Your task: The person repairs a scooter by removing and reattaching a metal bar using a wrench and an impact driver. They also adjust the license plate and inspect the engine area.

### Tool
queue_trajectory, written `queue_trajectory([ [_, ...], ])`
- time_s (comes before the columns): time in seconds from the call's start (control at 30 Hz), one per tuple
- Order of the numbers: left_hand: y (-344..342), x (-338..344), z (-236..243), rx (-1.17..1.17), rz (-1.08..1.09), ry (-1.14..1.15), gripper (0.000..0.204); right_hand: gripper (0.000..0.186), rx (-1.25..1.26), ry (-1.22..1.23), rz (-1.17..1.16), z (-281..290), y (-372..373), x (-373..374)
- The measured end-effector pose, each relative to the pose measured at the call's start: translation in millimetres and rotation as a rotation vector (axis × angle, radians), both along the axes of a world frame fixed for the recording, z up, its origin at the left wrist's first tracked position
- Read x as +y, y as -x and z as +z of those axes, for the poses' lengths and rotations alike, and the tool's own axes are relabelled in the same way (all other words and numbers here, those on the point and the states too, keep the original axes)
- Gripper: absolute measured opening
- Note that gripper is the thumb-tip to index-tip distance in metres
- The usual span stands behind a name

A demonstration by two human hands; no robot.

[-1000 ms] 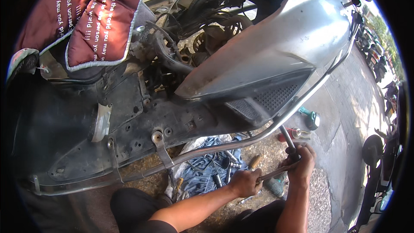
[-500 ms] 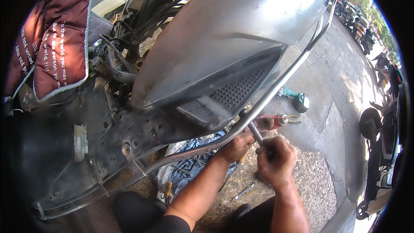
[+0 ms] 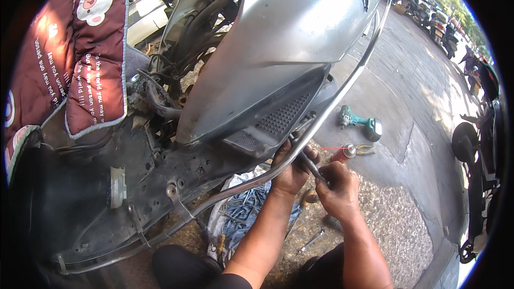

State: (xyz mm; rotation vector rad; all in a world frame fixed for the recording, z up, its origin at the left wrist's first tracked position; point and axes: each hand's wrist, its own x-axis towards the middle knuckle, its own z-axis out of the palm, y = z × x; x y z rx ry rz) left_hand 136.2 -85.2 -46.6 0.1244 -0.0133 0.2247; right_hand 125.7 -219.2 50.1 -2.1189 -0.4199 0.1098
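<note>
My left hand (image 3: 289,177) is under the curved metal rail (image 3: 342,96), partly hidden by it. Its fingers close around the upper part of a dark metal bar (image 3: 309,164) that looks like a wrench handle. My right hand (image 3: 341,188) grips the lower end of this bar. The bar slants down to the right from below the perforated black footrest panel (image 3: 282,116). What its upper end meets is hidden behind the rail. Above my hands lies the silver-grey body panel (image 3: 257,59) of a partly stripped scooter.
Right of my hands are a teal cordless drill (image 3: 369,126), a red spray can (image 3: 339,156) and yellow-handled pliers (image 3: 365,149). Below, a small wrench (image 3: 311,241) lies near blue cloth (image 3: 241,211) with tools. A quilted maroon cover (image 3: 99,88) hangs at left; scooters stand far right.
The view has shifted slightly. My left hand has turned upward, nearer the footrest panel. The bar's upper end and my right hand have moved up and left. Another person's arm shows at the top.
</note>
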Motion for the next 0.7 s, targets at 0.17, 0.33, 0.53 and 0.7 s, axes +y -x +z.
queue_trajectory([
  [0.17,0.2,2.4,2.6,-0.017,0.014,-0.065,0.037,0.024,0.163,-0.001,0.017,4.3,0.2,-18.4],
  [0.33,1.7,8.9,1.3,0.048,-0.015,-0.136,0.036,0.020,0.488,-0.111,0.192,-11.1,-20.1,-59.1],
  [0.53,0.1,18.0,-1.9,0.020,-0.105,-0.101,0.042,0.013,1.185,-0.576,-0.061,-114.2,4.0,-134.8],
  [0.7,-1.7,26.2,-3.7,-0.051,-0.127,-0.197,0.036,0.019,1.298,-0.324,-0.111,-217.2,56.6,-147.0],
])
